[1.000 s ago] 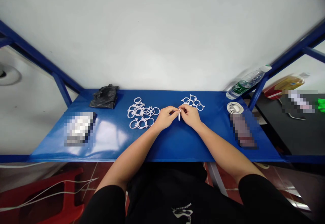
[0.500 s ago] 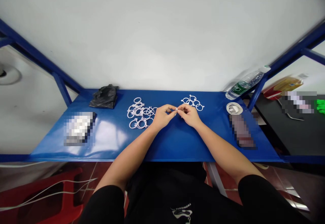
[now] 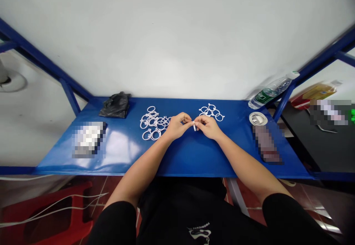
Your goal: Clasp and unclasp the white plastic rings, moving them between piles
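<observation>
My left hand (image 3: 179,126) and my right hand (image 3: 208,126) meet over the middle of the blue table, fingertips closed in a pinch. Between them is a white curtain ring (image 3: 194,127), of which only a short strip shows, seemingly edge-on; the fingers cover the rest. Beside my left hand lies a loose heap of white curtain rings (image 3: 152,121), some overlapping and each with a small eyelet. A smaller group of the same curtain rings (image 3: 219,116) rests just beyond my right hand.
On the blue table (image 3: 133,160) are a crumpled black plastic bag (image 3: 115,105), a blurred-out item (image 3: 89,138) at left, and a coiled white cable (image 3: 257,118) at right. A water bottle (image 3: 263,96) leans by the blue frame. A red stool (image 3: 74,215) stands below.
The curtain ring has turned between my fingertips, so a longer white strip now shows below them. My hands stay in nearly the same place; the view has shifted slightly.
</observation>
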Available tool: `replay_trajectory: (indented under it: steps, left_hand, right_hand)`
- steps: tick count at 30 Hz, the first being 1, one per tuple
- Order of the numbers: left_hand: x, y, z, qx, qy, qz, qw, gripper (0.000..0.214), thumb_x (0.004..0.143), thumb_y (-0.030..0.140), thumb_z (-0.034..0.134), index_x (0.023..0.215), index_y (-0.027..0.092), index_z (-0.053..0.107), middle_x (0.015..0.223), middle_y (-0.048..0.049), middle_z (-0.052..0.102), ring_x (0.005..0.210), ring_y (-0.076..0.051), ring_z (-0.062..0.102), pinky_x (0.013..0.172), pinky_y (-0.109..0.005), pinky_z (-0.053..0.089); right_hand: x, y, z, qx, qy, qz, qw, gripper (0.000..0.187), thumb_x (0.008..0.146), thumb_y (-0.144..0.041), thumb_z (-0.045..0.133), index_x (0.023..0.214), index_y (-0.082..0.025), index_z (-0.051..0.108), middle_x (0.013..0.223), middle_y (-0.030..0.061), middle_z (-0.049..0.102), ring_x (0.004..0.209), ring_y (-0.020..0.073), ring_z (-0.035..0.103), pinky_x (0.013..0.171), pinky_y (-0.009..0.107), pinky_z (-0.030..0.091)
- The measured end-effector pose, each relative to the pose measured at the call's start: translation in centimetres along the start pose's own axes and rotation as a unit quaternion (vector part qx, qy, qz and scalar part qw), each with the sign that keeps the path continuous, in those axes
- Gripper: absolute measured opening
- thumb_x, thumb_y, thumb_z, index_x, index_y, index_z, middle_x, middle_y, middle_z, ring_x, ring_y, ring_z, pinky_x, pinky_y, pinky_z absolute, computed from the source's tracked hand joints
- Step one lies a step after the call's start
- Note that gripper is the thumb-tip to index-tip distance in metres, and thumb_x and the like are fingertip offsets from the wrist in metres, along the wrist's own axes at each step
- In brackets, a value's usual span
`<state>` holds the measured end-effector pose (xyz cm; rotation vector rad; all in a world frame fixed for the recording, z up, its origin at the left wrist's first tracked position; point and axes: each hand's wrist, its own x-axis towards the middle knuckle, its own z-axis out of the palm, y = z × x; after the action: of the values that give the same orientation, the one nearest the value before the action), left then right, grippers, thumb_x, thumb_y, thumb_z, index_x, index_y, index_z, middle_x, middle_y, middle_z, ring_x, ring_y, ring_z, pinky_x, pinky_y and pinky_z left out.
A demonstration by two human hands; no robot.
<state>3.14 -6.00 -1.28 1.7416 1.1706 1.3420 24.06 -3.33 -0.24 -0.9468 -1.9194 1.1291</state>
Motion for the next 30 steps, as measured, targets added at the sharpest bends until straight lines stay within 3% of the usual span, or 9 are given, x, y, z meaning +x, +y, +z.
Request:
replay_trajectory:
  steps: [4,7,11,15,20,23,27,30]
  left_hand:
    - [0.0,0.0,0.3,0.018,0.017,0.016,1.0,0.032,0.09,0.05,0.081,0.089,0.02,0.068,0.084,-0.0027,0.078,0.075,-0.016,0.074,0.07,-0.029,0.059]
    - [-0.2,0.0,0.7,0.075,0.021,0.032,0.996,0.016,0.096,0.036,0.075,0.103,0.022,0.071,0.096,-0.0046,0.081,0.088,-0.019,0.079,0.082,-0.033,0.061]
    - [0.0,0.3,0.5,0.182,-0.028,0.092,0.979,0.031,0.096,0.022,0.07,0.127,0.025,0.069,0.116,-0.0065,0.081,0.108,-0.024,0.078,0.099,-0.041,0.058]
    - [0.7,0.0,-2.5,0.301,-0.015,0.097,0.948,0.024,0.091,0.02,0.074,0.114,0.025,0.076,0.133,-0.0115,0.075,0.126,-0.034,0.068,0.113,-0.057,0.046]
    - [0.8,-2.0,-7.6,0.411,-0.001,-0.063,0.91,0.035,0.073,0.022,0.087,0.106,0.023,0.078,0.152,-0.016,0.06,0.153,-0.051,0.037,0.124,-0.078,0.016]
    - [0.5,-2.8,-8.5,0.439,-0.032,-0.113,0.891,0.031,0.07,0.021,0.087,0.1,0.021,0.078,0.152,-0.0179,0.06,0.155,-0.053,0.033,0.124,-0.08,0.012]
    - [0.5,-2.4,-7.4,0.452,-0.039,-0.09,0.886,0.011,0.077,0.012,0.076,0.08,0.021,0.077,0.143,-0.0142,0.067,0.151,-0.049,0.041,0.124,-0.079,0.014]
    - [0.9,-1.1,-6.0,0.431,-0.007,-0.062,0.9,0.012,0.086,0.015,0.071,0.083,0.023,0.08,0.139,-0.0128,0.07,0.145,-0.046,0.05,0.121,-0.077,0.021]
  right_hand:
    - [0.0,0.3,0.4,0.045,0.018,0.001,0.999,0.029,0.095,-0.051,0.069,0.096,-0.023,0.071,0.074,0.001,0.073,0.062,0.0161,0.068,0.061,0.03,0.056]
    - [0.1,0.7,0.9,0.072,0.045,0.007,0.996,0.034,0.092,-0.056,0.071,0.098,-0.022,0.069,0.076,0.0013,0.074,0.06,0.0157,0.067,0.06,0.031,0.058]
    - [0.4,1.3,0.1,-0.034,0.102,-0.009,0.994,0.03,0.091,-0.052,0.071,0.094,-0.022,0.07,0.076,0.0022,0.074,0.058,0.0163,0.066,0.057,0.031,0.055]
    - [0.5,1.3,-1.9,-0.211,0.205,-0.013,0.956,0.021,0.087,-0.045,0.074,0.086,-0.024,0.074,0.076,0.0026,0.076,0.063,0.0189,0.068,0.065,0.034,0.054]
    - [0.5,0.9,-3.0,-0.215,0.285,0.002,0.934,0.027,0.088,-0.05,0.074,0.087,-0.023,0.075,0.07,0.0015,0.073,0.066,0.0204,0.069,0.067,0.034,0.055]
    - [0.3,0.7,-2.6,-0.201,0.276,-0.009,0.94,0.027,0.093,-0.049,0.069,0.084,-0.023,0.074,0.075,0.003,0.076,0.068,0.0206,0.071,0.067,0.033,0.055]
    - [0.0,0.6,-1.5,-0.214,0.213,-0.029,0.953,0.022,0.094,-0.042,0.067,0.085,-0.024,0.075,0.079,0.0033,0.078,0.068,0.0204,0.072,0.067,0.033,0.055]
    - [-0.2,0.5,-0.8,-0.227,0.161,-0.059,0.959,0.018,0.095,-0.038,0.066,0.088,-0.024,0.077,0.083,0.0034,0.079,0.069,0.02,0.072,0.068,0.033,0.054]
